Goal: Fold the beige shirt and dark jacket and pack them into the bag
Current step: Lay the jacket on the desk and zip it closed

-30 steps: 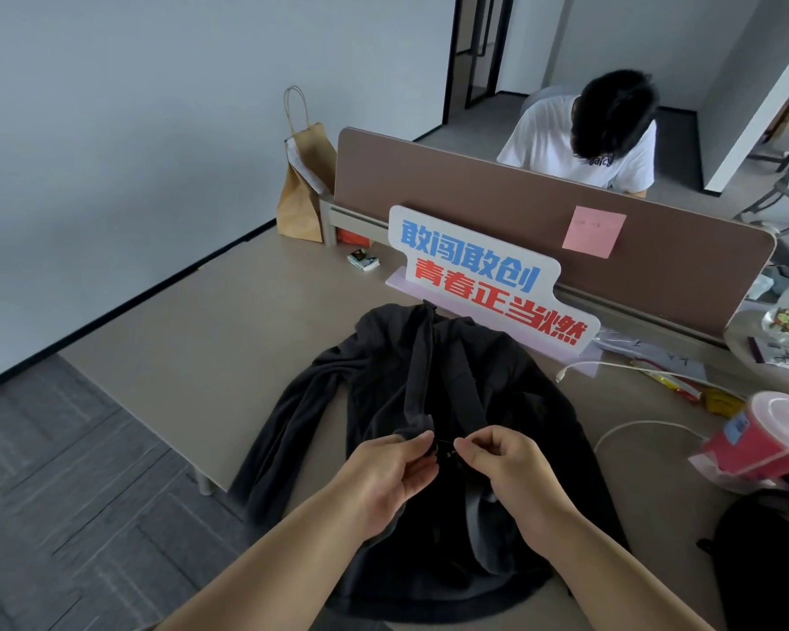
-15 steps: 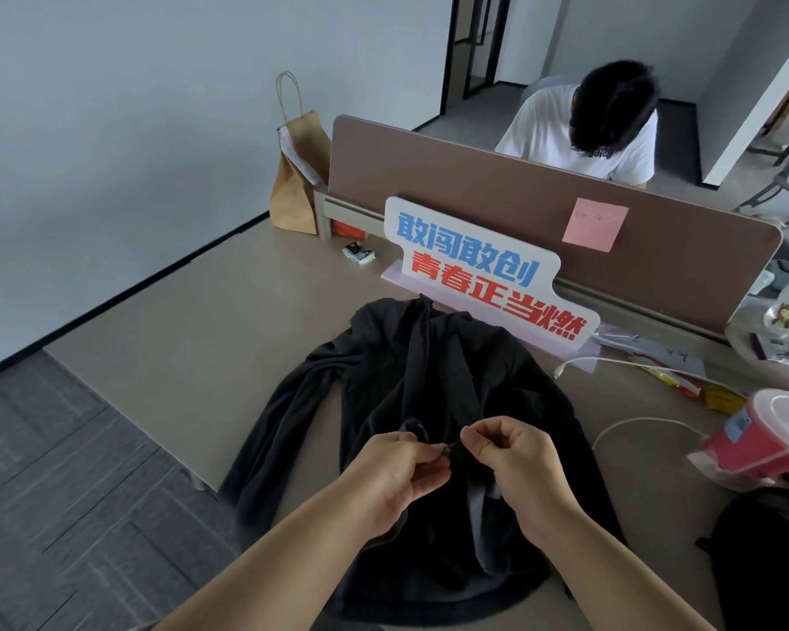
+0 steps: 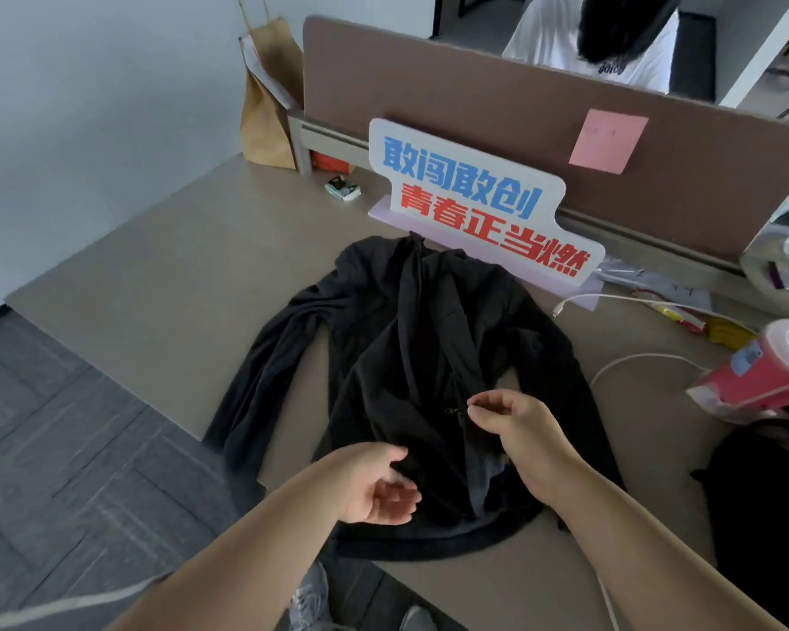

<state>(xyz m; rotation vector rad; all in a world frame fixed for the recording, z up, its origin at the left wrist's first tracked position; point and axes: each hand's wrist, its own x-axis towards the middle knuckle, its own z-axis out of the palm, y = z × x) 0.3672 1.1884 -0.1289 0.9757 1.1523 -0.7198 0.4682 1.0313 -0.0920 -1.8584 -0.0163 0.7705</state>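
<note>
Shows a brown paper bag (image 3: 267, 97) upright at the far left of the bench (image 3: 165, 275), beside the divider's (image 3: 474, 97) end, then the dark jacket (image 3: 383, 339) spread flat mid-bench with one sleeve trailing over the bench's left edge. Has the left grip (image 3: 374, 487) open above the jacket's near hem, palm turned up, fingers loosely curled and holding nothing, and the right grip (image 3: 515, 430) pinching the zipper pull (image 3: 452, 409) on the jacket's front between thumb and forefinger. Further right, shows a white cable (image 3: 634, 357), a pink lidded cup (image 3: 775, 371) and, at the near right edge, a black bag (image 3: 770, 494).
</note>
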